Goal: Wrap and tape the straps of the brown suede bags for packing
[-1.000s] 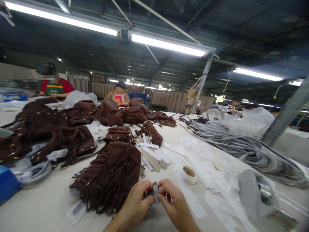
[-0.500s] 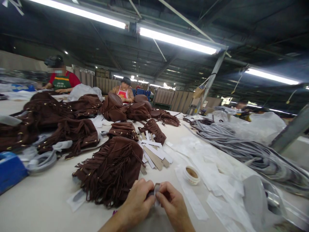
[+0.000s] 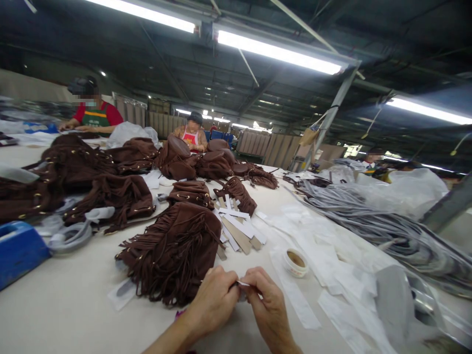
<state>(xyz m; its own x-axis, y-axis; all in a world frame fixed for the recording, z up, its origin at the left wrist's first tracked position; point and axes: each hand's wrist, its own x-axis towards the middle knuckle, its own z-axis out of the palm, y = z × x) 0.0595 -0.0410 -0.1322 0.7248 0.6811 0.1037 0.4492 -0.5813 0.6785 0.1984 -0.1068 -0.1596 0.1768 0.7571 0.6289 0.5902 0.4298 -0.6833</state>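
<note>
Close together over the near edge of the table, both hands pinch a small white-and-grey strip. My left hand is closed on its left end, where a dark bit shows between thumb and finger. At the other end my right hand grips with thumb and fingertips. Most of the strip is hidden by the fingers. Just beyond my left hand lies a dark brown fringed bag. To the right of my right hand stands a roll of white tape with a brown core.
Flat white and beige strips lie piled beyond the bag. More brown bags fill the left and back. A blue tape dispenser-like object sits at left. White sheets and grey strapping cover the right. Co-workers sit across.
The strip has turned from upright to nearly flat between my fingers. My right hand's fingers have shifted over its top. The view has moved slightly.
</note>
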